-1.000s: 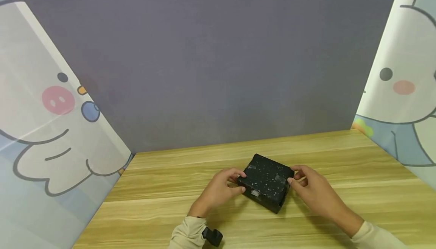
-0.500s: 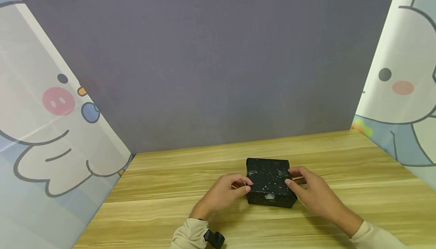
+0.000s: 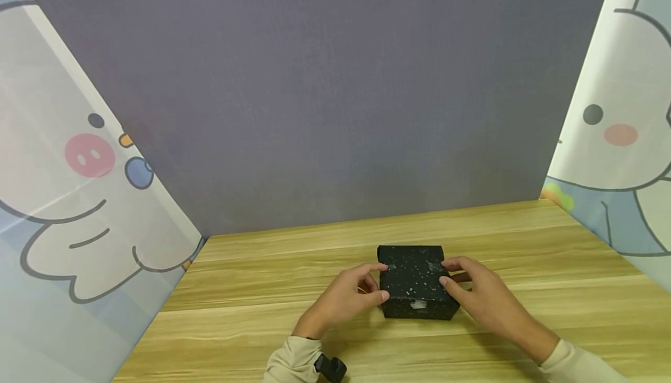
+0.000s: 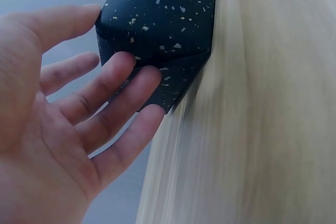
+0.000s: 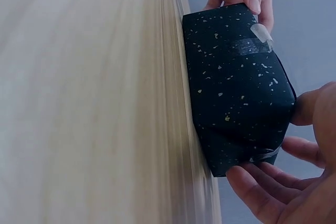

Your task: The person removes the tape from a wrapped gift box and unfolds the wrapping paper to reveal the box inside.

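Observation:
A box wrapped in black paper with white and golden specks (image 3: 414,275) sits on the wooden table, its long front side facing me. Clear tape shows on its front face and on top. My left hand (image 3: 346,295) holds its left end, thumb at the front corner and index finger on the top edge. In the left wrist view several fingers of that hand lie against the folded end flap. At the opposite end, my right hand (image 3: 479,293) grips the box with thumb and fingertips. A loose-looking tape end (image 5: 261,32) stands up from the paper in the right wrist view.
The wood-grain table (image 3: 251,290) runs back to a grey wall panel (image 3: 335,103). Cartoon-printed panels (image 3: 57,156) stand at the left and right sides. A black wrist strap device (image 3: 330,366) sits on the left sleeve.
The box has turned from a slanted position until its front side faces me. The left hand has shifted slightly right, following it; its index finger moved farther back along the top edge.

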Action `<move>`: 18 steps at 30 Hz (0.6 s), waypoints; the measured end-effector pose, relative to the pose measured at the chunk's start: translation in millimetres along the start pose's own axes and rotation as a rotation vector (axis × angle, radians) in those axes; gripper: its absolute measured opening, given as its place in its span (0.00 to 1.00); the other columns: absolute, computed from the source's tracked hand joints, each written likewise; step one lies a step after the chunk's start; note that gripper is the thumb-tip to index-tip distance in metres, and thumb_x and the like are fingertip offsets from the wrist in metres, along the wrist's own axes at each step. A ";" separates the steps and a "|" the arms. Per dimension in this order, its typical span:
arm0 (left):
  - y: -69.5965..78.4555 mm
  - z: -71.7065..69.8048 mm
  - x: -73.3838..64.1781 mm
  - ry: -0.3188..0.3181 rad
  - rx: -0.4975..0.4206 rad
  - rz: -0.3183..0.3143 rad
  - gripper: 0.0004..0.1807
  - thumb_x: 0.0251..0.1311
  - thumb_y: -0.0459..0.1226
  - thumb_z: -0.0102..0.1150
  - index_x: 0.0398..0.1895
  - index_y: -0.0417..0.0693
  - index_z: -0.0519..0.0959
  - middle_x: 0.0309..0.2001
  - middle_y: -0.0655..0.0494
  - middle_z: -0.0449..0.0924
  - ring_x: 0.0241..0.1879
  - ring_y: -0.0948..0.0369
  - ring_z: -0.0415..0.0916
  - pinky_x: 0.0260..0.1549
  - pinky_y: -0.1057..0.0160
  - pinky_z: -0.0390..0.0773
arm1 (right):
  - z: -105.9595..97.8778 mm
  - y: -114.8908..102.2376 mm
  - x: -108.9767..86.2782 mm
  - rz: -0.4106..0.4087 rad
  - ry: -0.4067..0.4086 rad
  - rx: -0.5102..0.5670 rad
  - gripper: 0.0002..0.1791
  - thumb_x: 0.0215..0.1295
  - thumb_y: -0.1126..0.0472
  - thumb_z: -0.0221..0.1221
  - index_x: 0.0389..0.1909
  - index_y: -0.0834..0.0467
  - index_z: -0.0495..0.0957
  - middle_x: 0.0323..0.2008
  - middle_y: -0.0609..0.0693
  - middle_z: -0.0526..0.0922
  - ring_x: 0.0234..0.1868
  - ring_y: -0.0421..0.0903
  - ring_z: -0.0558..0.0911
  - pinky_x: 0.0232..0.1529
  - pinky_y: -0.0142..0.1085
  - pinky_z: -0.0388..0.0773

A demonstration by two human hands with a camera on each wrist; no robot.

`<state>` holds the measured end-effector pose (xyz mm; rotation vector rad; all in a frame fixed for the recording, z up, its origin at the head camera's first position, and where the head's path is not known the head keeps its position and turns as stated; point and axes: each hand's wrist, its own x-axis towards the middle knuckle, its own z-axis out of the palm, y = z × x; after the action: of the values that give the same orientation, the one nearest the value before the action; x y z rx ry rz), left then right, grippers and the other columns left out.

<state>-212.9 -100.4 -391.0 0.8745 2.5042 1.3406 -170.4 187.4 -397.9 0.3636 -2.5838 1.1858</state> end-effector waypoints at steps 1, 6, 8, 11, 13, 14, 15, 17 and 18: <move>0.5 0.0 -0.1 -0.006 -0.002 -0.004 0.27 0.66 0.46 0.66 0.67 0.59 0.74 0.32 0.66 0.81 0.35 0.67 0.79 0.39 0.65 0.77 | 0.0 0.2 -0.2 -0.011 0.004 -0.002 0.17 0.71 0.55 0.62 0.55 0.59 0.79 0.52 0.55 0.82 0.45 0.49 0.84 0.39 0.39 0.81; 2.0 0.1 -1.3 -0.017 -0.019 -0.011 0.28 0.65 0.46 0.66 0.68 0.59 0.73 0.32 0.65 0.81 0.34 0.66 0.79 0.36 0.65 0.77 | 1.3 0.3 -0.3 -0.057 0.024 -0.004 0.13 0.70 0.59 0.63 0.53 0.57 0.81 0.52 0.53 0.82 0.45 0.48 0.84 0.40 0.38 0.82; 2.3 0.1 -1.4 -0.018 -0.021 -0.011 0.27 0.65 0.46 0.66 0.68 0.59 0.73 0.32 0.64 0.81 0.34 0.66 0.79 0.36 0.65 0.77 | 1.6 -0.3 -0.1 -0.063 0.027 -0.002 0.12 0.70 0.60 0.63 0.52 0.57 0.81 0.51 0.53 0.82 0.45 0.49 0.84 0.40 0.39 0.82; 2.6 0.0 -1.4 -0.025 -0.032 -0.017 0.27 0.65 0.46 0.66 0.67 0.60 0.73 0.32 0.64 0.81 0.34 0.66 0.79 0.35 0.65 0.77 | 1.8 -0.8 -0.2 -0.074 0.032 -0.007 0.12 0.70 0.61 0.62 0.52 0.57 0.81 0.51 0.52 0.82 0.45 0.49 0.84 0.41 0.40 0.82; 2.9 0.0 -1.4 -0.030 -0.037 -0.021 0.27 0.66 0.46 0.66 0.67 0.61 0.73 0.32 0.64 0.81 0.34 0.65 0.79 0.34 0.65 0.77 | 1.9 -0.9 -0.4 -0.079 0.038 -0.014 0.12 0.70 0.61 0.62 0.52 0.58 0.81 0.51 0.52 0.82 0.45 0.49 0.84 0.40 0.40 0.83; 3.0 0.1 -1.3 -0.032 -0.039 -0.023 0.27 0.66 0.47 0.66 0.67 0.61 0.73 0.32 0.63 0.81 0.34 0.65 0.79 0.34 0.65 0.77 | 2.1 -0.9 -0.4 -0.082 0.039 -0.019 0.13 0.70 0.61 0.63 0.52 0.58 0.81 0.50 0.53 0.82 0.45 0.49 0.84 0.40 0.40 0.83; 3.2 0.2 -1.4 -0.033 -0.039 -0.026 0.26 0.66 0.47 0.66 0.66 0.61 0.73 0.32 0.63 0.81 0.34 0.65 0.79 0.34 0.64 0.76 | 2.3 -0.9 -0.6 -0.082 0.039 -0.021 0.13 0.70 0.61 0.63 0.53 0.59 0.81 0.50 0.53 0.82 0.45 0.49 0.84 0.40 0.40 0.83; 3.7 0.9 -1.2 -0.028 -0.030 -0.033 0.25 0.66 0.49 0.64 0.66 0.62 0.74 0.32 0.63 0.81 0.34 0.65 0.79 0.34 0.64 0.76 | 2.7 -0.7 -0.7 -0.081 0.032 -0.028 0.15 0.70 0.59 0.64 0.54 0.59 0.81 0.51 0.54 0.82 0.45 0.50 0.84 0.40 0.41 0.83; 4.3 1.4 -1.1 -0.022 -0.021 -0.038 0.24 0.67 0.50 0.63 0.65 0.62 0.74 0.32 0.64 0.81 0.33 0.65 0.78 0.33 0.64 0.76 | 2.8 -0.7 -0.8 -0.078 0.025 -0.031 0.16 0.69 0.57 0.64 0.54 0.60 0.80 0.51 0.54 0.82 0.45 0.50 0.84 0.40 0.41 0.83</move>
<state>-209.7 -98.3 -388.5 0.8290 2.4724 1.3358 -169.9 184.9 -399.4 0.4359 -2.5386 1.1157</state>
